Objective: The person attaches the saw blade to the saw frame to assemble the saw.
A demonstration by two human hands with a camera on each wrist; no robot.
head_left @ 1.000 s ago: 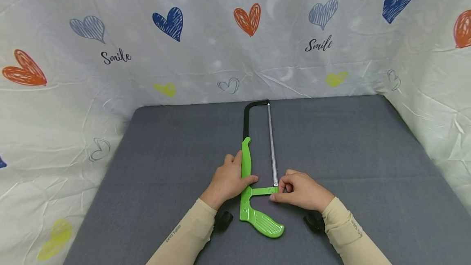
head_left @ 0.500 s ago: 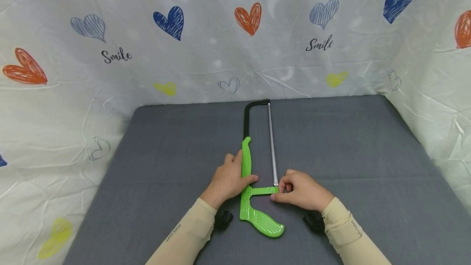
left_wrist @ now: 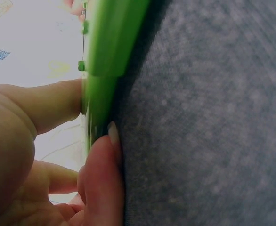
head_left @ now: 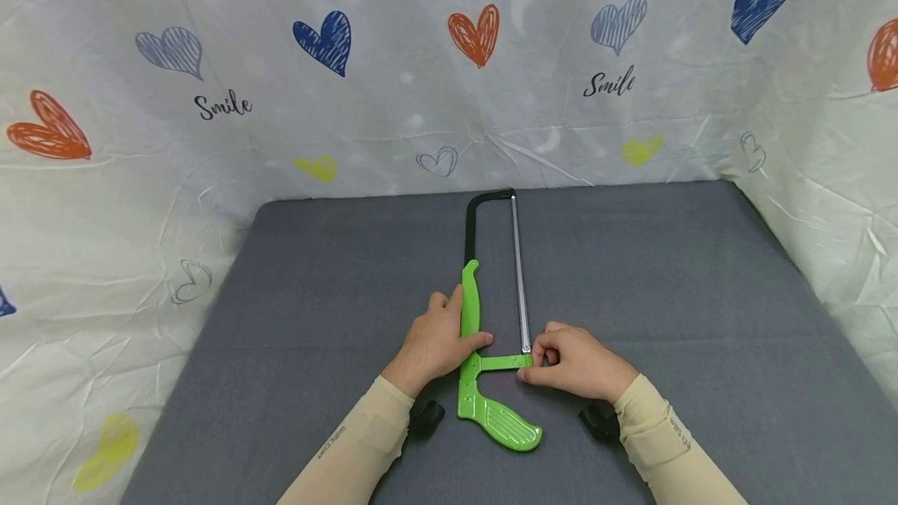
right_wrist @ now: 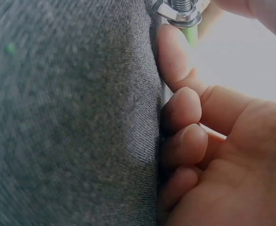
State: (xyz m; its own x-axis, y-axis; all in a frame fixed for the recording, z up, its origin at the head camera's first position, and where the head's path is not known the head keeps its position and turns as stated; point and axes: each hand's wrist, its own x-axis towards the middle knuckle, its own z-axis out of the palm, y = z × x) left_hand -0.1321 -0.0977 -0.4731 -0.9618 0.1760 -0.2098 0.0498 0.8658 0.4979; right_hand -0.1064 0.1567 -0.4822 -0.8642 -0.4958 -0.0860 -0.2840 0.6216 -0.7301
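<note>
A hacksaw (head_left: 468, 380) lies flat on the grey cloth, its green grip toward me and its black bow pointing away. Its blade (head_left: 520, 279) runs along the right side, attached at both ends. My left hand (head_left: 433, 343) grips the green frame, thumb over the top and fingers at the outer edge. In the left wrist view the green frame (left_wrist: 114, 42) stands between thumb and fingers. My right hand (head_left: 584, 363) is at the near end of the blade, thumb and index finger pinching a metal wing nut (right_wrist: 185, 20) on a threaded bolt; the other fingers are curled on the cloth.
Grey cloth (head_left: 316, 287) covers the table around the saw. Behind and at the sides hangs a white sheet (head_left: 393, 100) printed with hearts and "Smile". Dark wrist-worn pieces (head_left: 426, 421) sit below both wrists.
</note>
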